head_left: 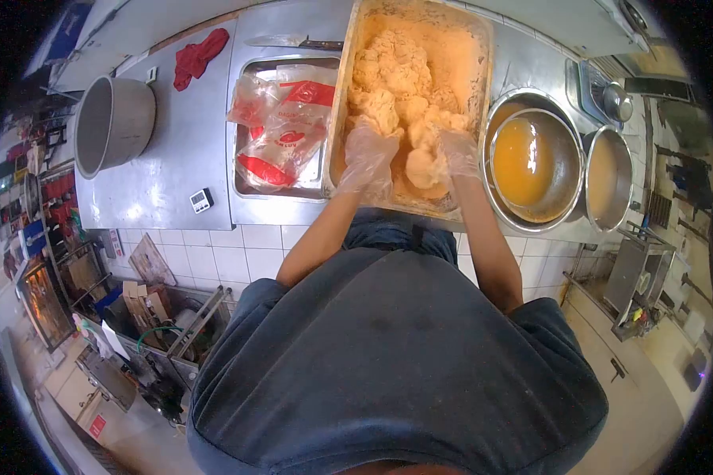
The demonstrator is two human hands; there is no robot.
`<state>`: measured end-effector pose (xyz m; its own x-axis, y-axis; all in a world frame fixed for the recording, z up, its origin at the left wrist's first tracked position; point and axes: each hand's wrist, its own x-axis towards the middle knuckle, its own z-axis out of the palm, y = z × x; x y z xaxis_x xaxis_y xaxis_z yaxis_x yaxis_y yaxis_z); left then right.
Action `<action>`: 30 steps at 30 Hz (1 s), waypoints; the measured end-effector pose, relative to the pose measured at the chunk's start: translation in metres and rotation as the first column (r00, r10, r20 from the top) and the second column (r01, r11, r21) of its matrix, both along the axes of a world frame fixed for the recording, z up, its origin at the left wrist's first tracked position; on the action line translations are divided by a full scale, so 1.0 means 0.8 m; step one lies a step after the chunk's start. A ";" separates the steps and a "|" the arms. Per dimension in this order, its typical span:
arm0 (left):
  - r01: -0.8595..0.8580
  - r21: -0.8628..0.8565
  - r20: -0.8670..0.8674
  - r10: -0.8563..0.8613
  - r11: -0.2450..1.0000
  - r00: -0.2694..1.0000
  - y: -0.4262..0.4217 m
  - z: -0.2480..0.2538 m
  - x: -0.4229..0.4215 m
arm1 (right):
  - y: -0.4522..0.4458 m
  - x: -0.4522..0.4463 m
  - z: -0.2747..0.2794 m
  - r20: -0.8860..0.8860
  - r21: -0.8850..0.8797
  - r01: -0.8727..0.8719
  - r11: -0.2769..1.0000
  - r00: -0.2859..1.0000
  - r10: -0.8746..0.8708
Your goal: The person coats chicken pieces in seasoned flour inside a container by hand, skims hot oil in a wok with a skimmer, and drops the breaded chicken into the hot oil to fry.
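Note:
A large rectangular tray (338, 119) holds orange-coloured flour and several coated pieces (392, 63), heaped mostly at its far and middle part. Both my hands wear clear plastic gloves and are inside the tray's near half. My left hand (370, 158) is at the left side, its fingers at a coated lump (379, 111). Along the right side, my right hand (457, 152) touches a coated piece (426, 168). The fingers of both hands are partly hidden by the coating and the pieces, so their grip is unclear.
Left of the tray, a metal pan (242, 190) holds plastic bags (289, 134), with a knife (321, 44) behind. Farther left are a red cloth (198, 59), a timer (201, 200) and a deep pot (117, 127). Bowls of yellow liquid (523, 162) and cloudy liquid (606, 178) stand right.

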<state>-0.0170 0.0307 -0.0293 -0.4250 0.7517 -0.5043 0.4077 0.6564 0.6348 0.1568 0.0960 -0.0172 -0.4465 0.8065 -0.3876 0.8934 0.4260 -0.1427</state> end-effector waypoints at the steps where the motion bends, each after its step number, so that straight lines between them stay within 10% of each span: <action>1: 0.078 -0.013 0.020 -0.078 0.997 0.997 -0.007 0.010 -0.001 | -0.003 0.006 0.007 -0.132 -0.116 0.053 0.992 0.989 -0.068; 5: 0.007 0.248 0.046 -0.020 0.969 0.999 -0.039 0.020 0.000 | -0.011 0.076 -0.116 -0.606 -0.641 0.265 0.721 0.403 -0.686; 9: 0.037 0.027 -0.144 -0.033 0.999 0.989 -0.062 -0.027 -0.013 | -0.040 0.089 -0.209 -0.672 -0.549 0.528 0.648 0.182 -0.718; 14: 0.234 -0.182 0.137 -0.211 0.955 0.968 -0.062 -0.035 -0.020 | -0.069 0.038 -0.124 -0.451 -0.474 0.651 0.593 0.399 -0.798; 18: 0.267 -0.167 0.321 -0.204 0.949 0.925 -0.058 -0.115 -0.024 | -0.067 0.006 -0.089 -0.191 -0.613 0.702 0.362 0.313 -0.930; 25: 0.337 -0.202 0.571 -0.169 0.919 0.803 -0.043 -0.090 -0.033 | -0.068 0.015 -0.102 -0.085 -0.994 0.063 0.088 0.041 -0.996; 30: 0.169 -0.382 0.592 0.099 0.909 0.800 -0.028 -0.002 -0.013 | -0.077 0.039 -0.246 -0.475 -0.865 0.051 0.499 0.237 -0.847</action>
